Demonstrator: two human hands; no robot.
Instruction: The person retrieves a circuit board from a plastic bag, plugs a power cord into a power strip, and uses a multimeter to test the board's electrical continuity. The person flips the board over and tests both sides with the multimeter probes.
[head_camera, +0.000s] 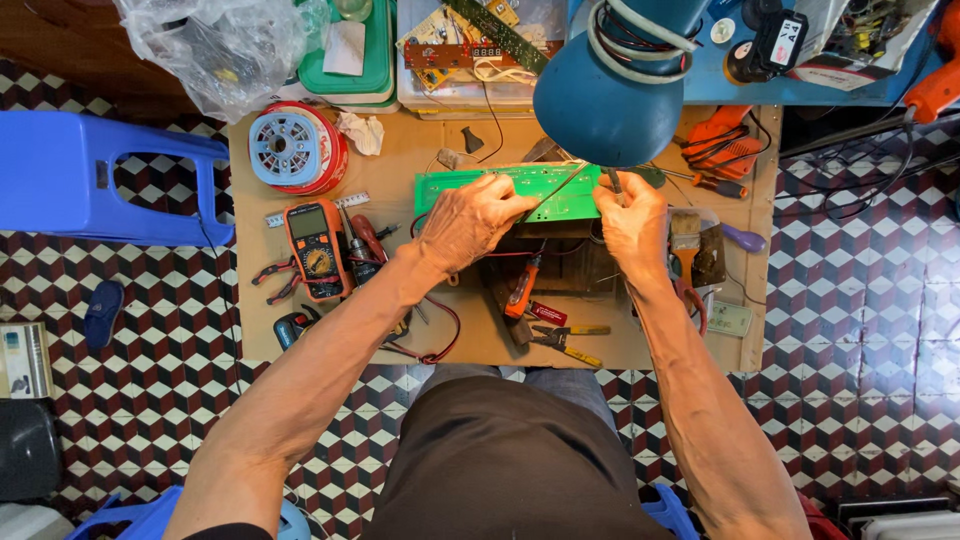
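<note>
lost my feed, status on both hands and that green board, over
Left hand gripping green circuit board. Right hand holding thin tool to board's right end. Blue lamp head overhangs that end.

Circuit board (500, 190) lies across middle of work board (400, 330), long side running left to right. Left hand (468, 220) on its near edge, left of centre; right hand (632, 222) at its right end, holding a thin tool (612, 183) upright against it. Lamp head (612, 95) hangs above the circuit board's right end. Multimeter (316, 250) left of left hand, wire spool (296, 148) behind it. Screwdriver (524, 287) between the forearms, pliers (562, 342) nearer the person. Brush (686, 232) just right of right hand. Plastic stool (100, 178) on floor, left of work board.
</note>
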